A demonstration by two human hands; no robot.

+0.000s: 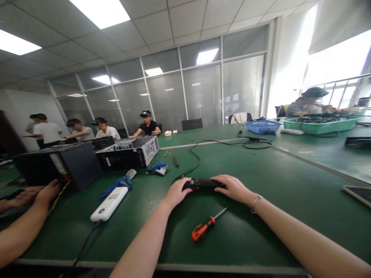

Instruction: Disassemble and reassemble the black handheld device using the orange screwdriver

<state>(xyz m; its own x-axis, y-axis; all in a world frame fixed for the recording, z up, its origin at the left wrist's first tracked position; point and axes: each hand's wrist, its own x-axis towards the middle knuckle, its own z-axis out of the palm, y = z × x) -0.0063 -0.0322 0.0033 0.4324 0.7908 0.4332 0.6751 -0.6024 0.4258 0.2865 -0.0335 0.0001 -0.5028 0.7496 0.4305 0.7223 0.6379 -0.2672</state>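
A black elongated device (204, 184) with a small red part near its left end lies crosswise between my hands, above the green table (246, 239). Around its left end is my left hand (177, 191), thumb in front and fingers behind. My right hand (233, 188) grips the right end in the same way, a bracelet on that wrist. Just in front of the device, an orange and black screwdriver (204, 228) rests on the table, its shaft pointing up and right. A black cable (199, 158) runs behind the device; where it ends is hidden.
At left, a co-worker's hands (43, 193) touch a black computer case (81, 164). Nearby are an open case (127, 152), a white power strip (110, 203) and blue gloves (158, 168). Blue (263, 126) and green baskets (321, 126) stand back right. Several people sit farther off.
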